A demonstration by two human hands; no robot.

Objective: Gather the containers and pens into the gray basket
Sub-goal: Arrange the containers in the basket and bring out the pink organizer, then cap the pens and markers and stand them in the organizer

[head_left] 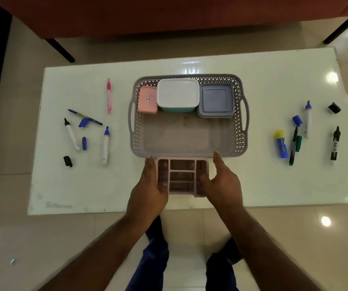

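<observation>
The gray basket (187,141) sits at the centre of the white table (252,185), handles at its left and right ends. Along its far wall, three lidded containers stand in a row: a pink container (147,99) at the left, a white-lidded container (177,94) with a teal base in the middle, and a blue-gray container (215,100) at the right; the near half of the basket floor is bare. Just in front of the near rim, a pink divided organizer tray (182,177) is held between both hands. The left hand (149,185) grips the tray's left side with fingers along the edge, and the right hand (223,181) grips its right side with the thumb curled over the rim. Left of the basket lie a pink pen (108,96), a blue pen (85,117), two white markers (106,145) and loose caps. Right of the basket lie a glue stick (281,147), a green marker (293,145), a black marker (335,144), a further white marker (307,119) and more caps
</observation>
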